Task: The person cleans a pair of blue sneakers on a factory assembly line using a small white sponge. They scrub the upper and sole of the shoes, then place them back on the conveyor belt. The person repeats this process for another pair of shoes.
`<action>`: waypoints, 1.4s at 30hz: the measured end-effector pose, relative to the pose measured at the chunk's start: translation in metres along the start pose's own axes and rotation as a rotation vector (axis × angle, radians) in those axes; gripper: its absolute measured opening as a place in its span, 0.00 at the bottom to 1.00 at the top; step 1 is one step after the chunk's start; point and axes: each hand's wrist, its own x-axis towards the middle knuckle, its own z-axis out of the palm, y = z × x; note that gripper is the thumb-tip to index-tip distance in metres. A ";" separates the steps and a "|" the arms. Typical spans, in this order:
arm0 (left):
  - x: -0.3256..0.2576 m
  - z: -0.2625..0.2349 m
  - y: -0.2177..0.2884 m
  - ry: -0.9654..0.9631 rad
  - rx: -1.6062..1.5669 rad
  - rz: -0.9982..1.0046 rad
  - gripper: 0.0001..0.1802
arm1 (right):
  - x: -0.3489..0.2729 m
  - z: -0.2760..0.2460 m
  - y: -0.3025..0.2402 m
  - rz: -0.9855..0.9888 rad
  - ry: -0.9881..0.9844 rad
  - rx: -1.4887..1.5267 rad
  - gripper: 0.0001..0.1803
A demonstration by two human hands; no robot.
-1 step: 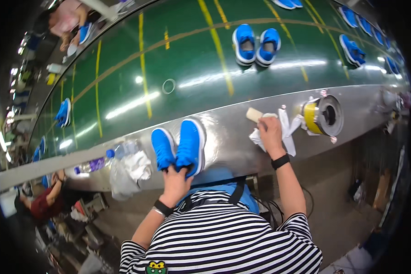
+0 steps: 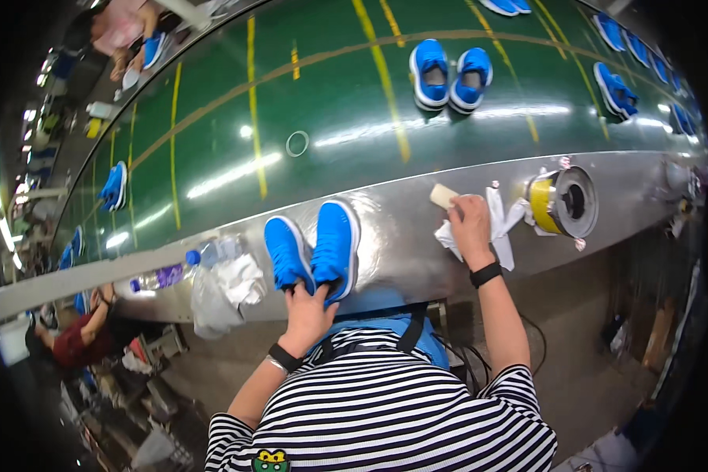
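Two blue lace-up sneakers with white soles, a left shoe [image 2: 288, 250] and a right shoe [image 2: 334, 244], point toes away from me on the metal ledge. My left hand [image 2: 307, 316] is closed on both at the heels, fingers in the openings. Farther right, my right hand [image 2: 472, 228] is closed, its fingertips at the near end of a small beige block [image 2: 443, 196]. The fingers partly hide that end. Under and beside this hand lies crumpled white cloth or paper [image 2: 502, 228].
A tape-wrapped metal ring [image 2: 574, 201] stands right of my right hand. Left of the sneakers are a clear plastic bag [image 2: 212, 307] and bottles [image 2: 165, 277]. Beyond the ledge, a green conveyor belt [image 2: 212, 141] carries more blue sneakers [image 2: 451, 79]. Other people [image 2: 94, 334] work at the left.
The whole view has shifted slightly. Both hands and the sneakers keep nearly the same places on the ledge, and the left sneaker's toe is angled slightly more outward.
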 end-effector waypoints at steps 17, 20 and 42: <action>0.077 -0.009 0.027 0.054 -0.100 -0.184 0.50 | 0.002 0.042 -0.037 0.016 -0.216 0.496 0.11; 0.082 -0.004 0.020 -0.005 -0.168 -0.227 0.50 | -0.017 0.065 -0.076 0.198 -0.493 0.715 0.13; 0.088 0.004 0.014 0.078 -0.176 -0.198 0.46 | 0.005 0.135 -0.137 -0.026 -0.257 0.501 0.11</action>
